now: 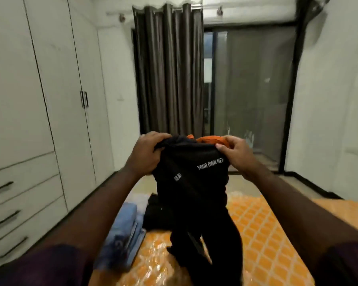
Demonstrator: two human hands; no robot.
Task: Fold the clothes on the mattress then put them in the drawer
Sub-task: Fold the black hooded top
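Orange-patterned mattress [267, 223] below you, drawers [19, 203] on your left. The black shirt [194, 193] hangs over the mattress, beside a folded blue stack [124, 230] — your left hand [147, 153] grips one top corner, your right hand [236, 153] pinches the other.

Out past my left grip [147, 150] stands a white wardrobe [50, 79] with tall doors. Beyond both grips a dark pleated curtain [167, 69] half covers a dim glass sliding door [256, 89]. Past my right grip [234, 154] rises a pale wall [329, 100].
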